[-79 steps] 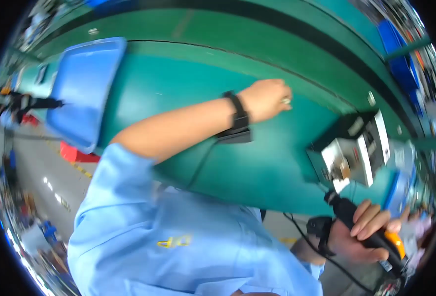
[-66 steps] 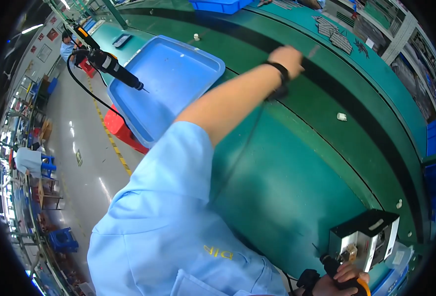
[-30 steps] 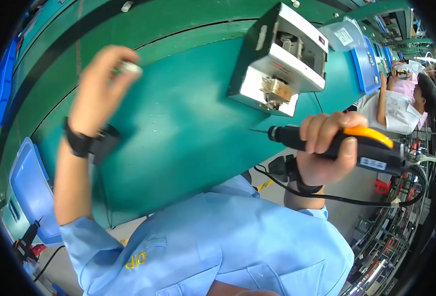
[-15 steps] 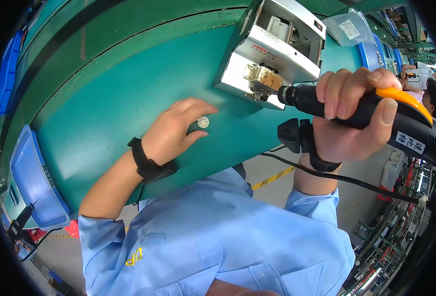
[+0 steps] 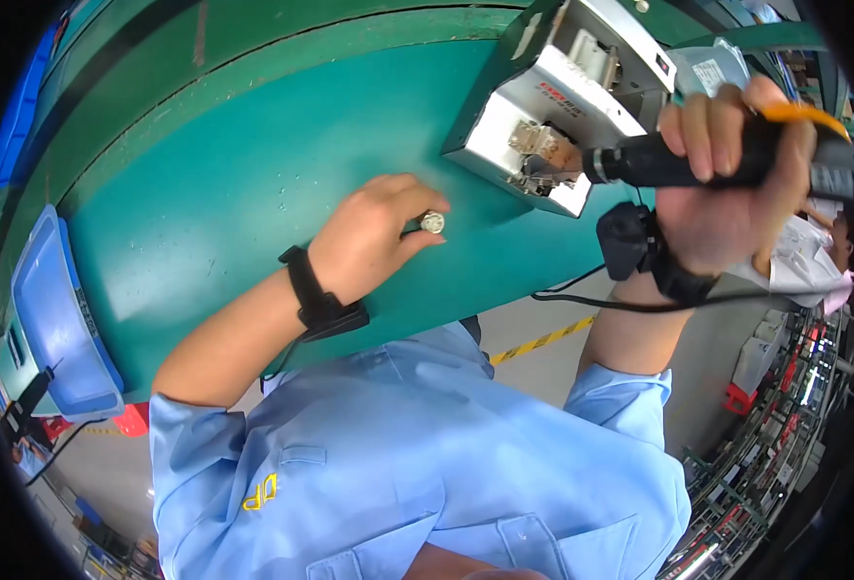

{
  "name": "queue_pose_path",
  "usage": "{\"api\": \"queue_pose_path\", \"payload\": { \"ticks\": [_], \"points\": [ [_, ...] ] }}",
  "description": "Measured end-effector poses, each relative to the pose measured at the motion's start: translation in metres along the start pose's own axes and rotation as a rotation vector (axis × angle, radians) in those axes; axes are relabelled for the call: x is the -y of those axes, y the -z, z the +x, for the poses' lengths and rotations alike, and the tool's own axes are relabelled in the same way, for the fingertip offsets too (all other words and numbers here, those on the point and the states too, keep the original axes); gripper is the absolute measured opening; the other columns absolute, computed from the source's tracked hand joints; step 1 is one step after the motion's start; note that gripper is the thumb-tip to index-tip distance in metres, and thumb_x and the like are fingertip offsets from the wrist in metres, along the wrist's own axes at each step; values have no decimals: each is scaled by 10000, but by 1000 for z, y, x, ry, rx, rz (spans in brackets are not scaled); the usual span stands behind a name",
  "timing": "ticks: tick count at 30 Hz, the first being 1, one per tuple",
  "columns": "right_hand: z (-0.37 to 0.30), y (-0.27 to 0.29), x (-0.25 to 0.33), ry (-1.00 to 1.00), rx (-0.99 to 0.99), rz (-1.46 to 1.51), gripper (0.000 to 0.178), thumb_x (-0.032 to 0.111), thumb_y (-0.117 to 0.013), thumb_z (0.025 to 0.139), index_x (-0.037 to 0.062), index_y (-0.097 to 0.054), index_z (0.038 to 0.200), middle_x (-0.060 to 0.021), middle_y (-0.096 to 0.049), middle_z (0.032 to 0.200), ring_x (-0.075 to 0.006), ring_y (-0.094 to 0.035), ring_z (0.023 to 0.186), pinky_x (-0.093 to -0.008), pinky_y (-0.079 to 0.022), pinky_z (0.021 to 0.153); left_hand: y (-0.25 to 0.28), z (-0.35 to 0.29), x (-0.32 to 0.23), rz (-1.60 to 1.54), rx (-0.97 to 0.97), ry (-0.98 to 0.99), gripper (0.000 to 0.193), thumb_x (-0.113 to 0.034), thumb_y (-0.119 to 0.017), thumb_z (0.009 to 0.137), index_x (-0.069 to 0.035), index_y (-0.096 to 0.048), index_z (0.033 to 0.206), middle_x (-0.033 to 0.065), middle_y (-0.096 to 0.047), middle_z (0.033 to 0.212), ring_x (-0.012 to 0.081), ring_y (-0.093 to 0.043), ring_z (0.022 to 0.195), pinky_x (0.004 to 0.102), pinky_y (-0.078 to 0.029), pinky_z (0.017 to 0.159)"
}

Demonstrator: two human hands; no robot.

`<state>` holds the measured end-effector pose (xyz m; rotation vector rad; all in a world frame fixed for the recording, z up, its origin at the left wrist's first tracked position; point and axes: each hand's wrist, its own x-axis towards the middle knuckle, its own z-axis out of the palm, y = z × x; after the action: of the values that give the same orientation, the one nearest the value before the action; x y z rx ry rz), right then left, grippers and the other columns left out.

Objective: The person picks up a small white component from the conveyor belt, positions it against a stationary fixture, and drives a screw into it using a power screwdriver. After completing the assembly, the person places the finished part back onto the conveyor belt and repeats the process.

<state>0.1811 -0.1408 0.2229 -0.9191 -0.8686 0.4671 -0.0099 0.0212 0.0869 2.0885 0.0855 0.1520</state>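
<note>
A small round silvery part [image 5: 433,222] lies between the thumb and forefinger of my left hand [image 5: 379,232], whose fingertips close on its sides just over the green mat. My right hand [image 5: 727,174] grips a black electric screwdriver [image 5: 654,160] with an orange lever, held sideways. Its nose points left at the front opening of a silver-and-black screw feeder [image 5: 591,106]. The bit's tip is hard to make out against the feeder's metal parts. Motion blurs my right hand a little.
A blue plastic tray [image 5: 59,319] sits at the left end of the green bench mat [image 5: 224,213]. Behind my right hand lies a clear bag [image 5: 712,70] with a white label. A black cable [image 5: 630,307] hangs beneath my right wrist. Another person in pale clothing [image 5: 804,256] is at far right.
The view has shifted, moving the bench things rightward. My left fingers have drawn in on the round part. The screwdriver has risen slightly and backed off a little from the feeder.
</note>
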Motion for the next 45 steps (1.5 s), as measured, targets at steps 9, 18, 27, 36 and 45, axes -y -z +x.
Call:
{"api": "queue_pose_path", "payload": {
  "ticks": [9,18,27,36,45],
  "points": [
    [3,-18,2,-44,-150,-182,416,445,-457,982,51,-560,1069,20,-405,646,-88,-372,562,-273,-337,617,-2,1,3,-21,41,-42,232,-75,-755,740,-44,-646,942,100,-636,911,304,-616,866,403,-501,767],
    [-31,-51,-23,-29,-235,-1,465,495,-478,975,40,-511,1064,-16,-449,588,-147,-445,493,-307,-411,543,-4,2,6,-54,15,-12,232,-93,-761,739,-46,-657,941,93,-641,901,288,-620,860,395,-505,759],
    [-47,-71,-39,70,40,-155,559,574,-491,942,34,-482,1086,-2,-445,624,-106,-417,490,-269,-360,513,-2,4,8,-57,33,-60,198,-104,-747,760,-45,-661,928,89,-640,890,287,-615,869,395,-503,758],
    [-46,-73,-43,74,141,-272,543,574,-513,935,51,-452,1069,-3,-456,613,-110,-432,493,-256,-363,511,-4,3,6,-66,25,-45,166,-107,-738,771,-47,-657,903,91,-630,873,296,-608,870,402,-494,782],
    [-49,-77,-37,181,129,-132,531,548,-579,913,57,-471,1082,9,-476,624,-80,-451,526,-232,-351,520,-5,4,5,-87,35,-99,197,-104,-759,748,-62,-650,906,80,-623,904,296,-598,908,398,-486,817]
  ]
}}
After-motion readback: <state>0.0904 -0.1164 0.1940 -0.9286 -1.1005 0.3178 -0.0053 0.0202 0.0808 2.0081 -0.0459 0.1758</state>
